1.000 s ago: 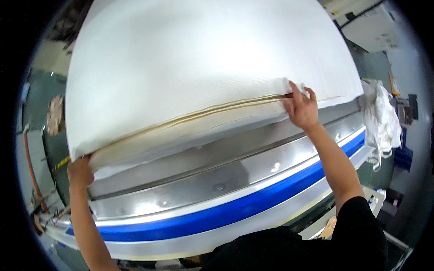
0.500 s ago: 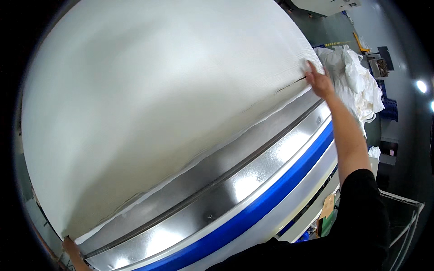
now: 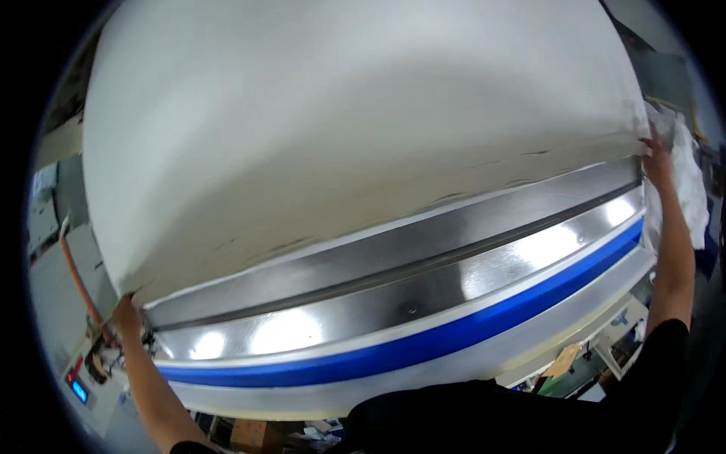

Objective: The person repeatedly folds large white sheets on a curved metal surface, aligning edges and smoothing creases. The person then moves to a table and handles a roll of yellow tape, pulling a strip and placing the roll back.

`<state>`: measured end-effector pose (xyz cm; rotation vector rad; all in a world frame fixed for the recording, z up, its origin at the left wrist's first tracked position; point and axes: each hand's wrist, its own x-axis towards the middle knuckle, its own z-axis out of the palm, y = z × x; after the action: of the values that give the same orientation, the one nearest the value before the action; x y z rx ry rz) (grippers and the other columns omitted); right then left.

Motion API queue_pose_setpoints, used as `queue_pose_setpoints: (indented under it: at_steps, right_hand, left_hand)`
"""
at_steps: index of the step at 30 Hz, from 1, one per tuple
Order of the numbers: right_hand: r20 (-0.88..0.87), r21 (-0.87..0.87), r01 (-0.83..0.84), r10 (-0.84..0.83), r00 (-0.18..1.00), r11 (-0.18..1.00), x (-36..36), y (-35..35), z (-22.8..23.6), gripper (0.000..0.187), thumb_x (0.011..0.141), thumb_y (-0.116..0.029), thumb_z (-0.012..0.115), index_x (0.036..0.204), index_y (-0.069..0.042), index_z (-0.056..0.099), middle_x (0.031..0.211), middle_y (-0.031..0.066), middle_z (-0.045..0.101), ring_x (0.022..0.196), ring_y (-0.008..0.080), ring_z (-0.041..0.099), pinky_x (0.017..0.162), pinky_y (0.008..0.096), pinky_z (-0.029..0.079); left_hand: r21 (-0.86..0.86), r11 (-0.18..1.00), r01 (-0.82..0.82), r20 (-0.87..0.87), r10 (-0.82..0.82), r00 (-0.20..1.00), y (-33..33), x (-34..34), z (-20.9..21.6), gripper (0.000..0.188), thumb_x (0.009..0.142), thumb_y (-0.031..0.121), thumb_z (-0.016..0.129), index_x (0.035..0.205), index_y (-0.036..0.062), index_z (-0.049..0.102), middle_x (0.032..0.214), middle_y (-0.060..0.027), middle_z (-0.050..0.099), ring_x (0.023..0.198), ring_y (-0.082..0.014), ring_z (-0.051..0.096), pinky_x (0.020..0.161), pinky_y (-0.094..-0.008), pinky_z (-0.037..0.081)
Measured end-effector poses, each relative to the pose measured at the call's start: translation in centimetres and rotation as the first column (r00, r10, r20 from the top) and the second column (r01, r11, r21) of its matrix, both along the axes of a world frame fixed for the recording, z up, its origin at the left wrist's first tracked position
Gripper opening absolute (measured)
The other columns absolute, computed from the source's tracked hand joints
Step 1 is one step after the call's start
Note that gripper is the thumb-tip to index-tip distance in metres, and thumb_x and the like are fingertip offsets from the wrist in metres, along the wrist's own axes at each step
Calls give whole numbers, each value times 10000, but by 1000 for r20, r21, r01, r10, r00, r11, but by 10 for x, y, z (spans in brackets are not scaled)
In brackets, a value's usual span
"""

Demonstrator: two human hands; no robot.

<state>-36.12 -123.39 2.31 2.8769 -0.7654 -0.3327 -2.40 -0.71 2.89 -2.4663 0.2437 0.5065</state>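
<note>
A broad white sheet of fabric point(image 3: 363, 98) lies over the wide table, its near edge slightly rippled and creased. At the left end of that edge, my left hand point(image 3: 127, 316) pinches the corner, fingers closed on the cloth. Far off at the right end, my right hand point(image 3: 658, 160) holds the other near corner, its fingertips partly hidden by the hand itself. Both arms are spread wide. Just below the sheet's edge runs a shiny metal strip point(image 3: 446, 276) with a dark groove along it.
A blue band point(image 3: 408, 352) and a pale rail border the table's near side. White bunched cloth point(image 3: 684, 185) hangs beyond the right end. On the left stand an orange hose point(image 3: 76, 276) and a box with a lit display point(image 3: 79, 390). Below the rail lies a cardboard box point(image 3: 253, 435).
The view has turned and levelled, bringing more of the left side in. My right hand, earlier with fingers spread on the sheet's right edge, now grips its corner. The left hand stays at its corner.
</note>
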Motion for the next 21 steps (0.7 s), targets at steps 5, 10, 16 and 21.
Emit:
queue_pose_setpoints:
  at_steps: [5,10,16,21]
  right_hand:
    - [113,127,-22,7,994,992,-15,-25,61,698,863,8,541,1491,-132,272,1151,170,654,1165,321,566,1010,398,406]
    - [60,99,-88,83,995,991,-61,-50,112,811,818,45,576,1514,-190,233,1232,159,619,1179,286,566,1033,437,409]
    - [-255,85,-137,154,955,987,-158,-36,115,831,786,102,563,1503,-183,256,1330,134,556,1207,270,553,1031,431,418]
    - [-405,269,106,12,914,957,-191,40,83,879,741,108,558,1500,-199,237,1107,121,678,1080,325,609,1072,466,355]
  left_hand:
    - [116,991,-64,64,57,996,-55,-3,70,362,890,71,451,1162,211,644,1074,-148,668,1010,-368,618,854,-470,494]
    - [-10,995,-96,16,96,995,-47,-32,122,347,849,75,502,1132,191,666,1069,-150,669,1006,-363,618,859,-459,493]
    - [167,982,-90,-235,128,963,-24,-115,109,392,821,49,511,1157,176,667,1080,-137,673,1032,-327,621,923,-420,478]
    - [415,907,67,-607,222,763,-30,-194,81,315,825,90,543,1098,156,686,1101,-123,677,1077,-300,619,942,-427,474]
